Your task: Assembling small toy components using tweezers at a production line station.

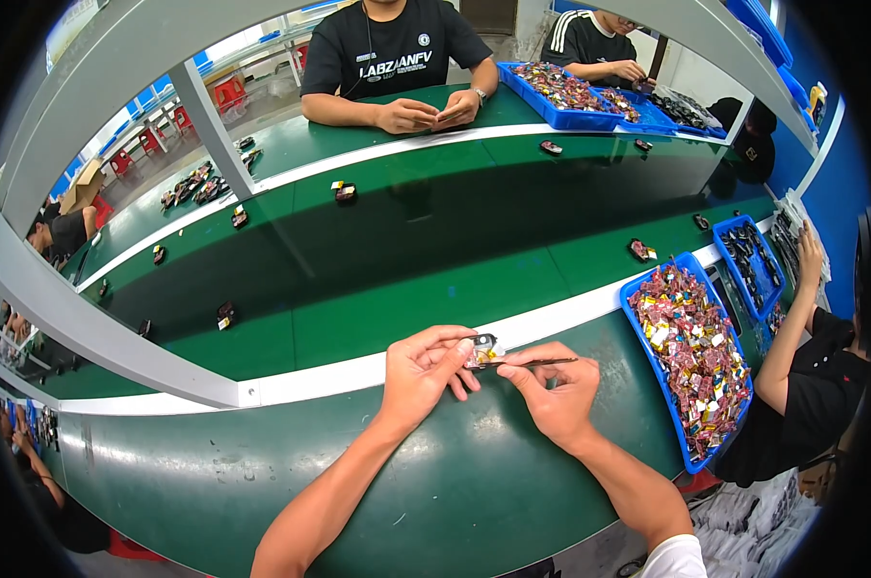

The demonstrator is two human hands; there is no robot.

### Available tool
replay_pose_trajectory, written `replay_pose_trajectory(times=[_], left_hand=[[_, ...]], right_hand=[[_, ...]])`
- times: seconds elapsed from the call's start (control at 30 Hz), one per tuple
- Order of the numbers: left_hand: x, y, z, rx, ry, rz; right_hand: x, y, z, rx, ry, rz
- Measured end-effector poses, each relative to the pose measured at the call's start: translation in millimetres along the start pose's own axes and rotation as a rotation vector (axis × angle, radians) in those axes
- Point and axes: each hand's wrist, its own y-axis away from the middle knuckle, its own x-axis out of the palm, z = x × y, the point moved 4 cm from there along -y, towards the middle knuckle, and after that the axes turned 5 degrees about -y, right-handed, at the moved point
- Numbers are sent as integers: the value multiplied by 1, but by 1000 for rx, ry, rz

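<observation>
My left hand (424, 374) pinches a small black plastic housing (483, 341) with light and yellowish parts inside, just above the near edge of the belt. From the right, my right hand (559, 393) grips slim dark tweezers (555, 361) between thumb and fingers. Their tip meets the lower side of the housing, close to my left thumb. Fingers hide part of the housing, and its inner parts are too small to make out.
A blue tray (691, 464) heaped with small red, white and yellow parts stands to my right. Beyond it sits a blue tray of black pieces (749, 262). Similar units (225, 314) lie scattered along the green belt (406, 289). Co-workers sit opposite and at my right.
</observation>
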Motion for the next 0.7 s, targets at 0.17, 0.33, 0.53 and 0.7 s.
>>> replay_pose_trajectory(times=[0.17,0.33,0.53,0.7], left_hand=[[-1,0,1,-9,3,-2],[1,1,1,-15,-4,-7],[0,2,4,-5,-6,-15],[-1,1,3,10,-6,-21]], right_hand=[[1,2,-2,-60,27,6],[-2,1,-7,8,-49,19],[-2,-2,-9,69,-119,30],[-1,-2,-3,34,-54,48]])
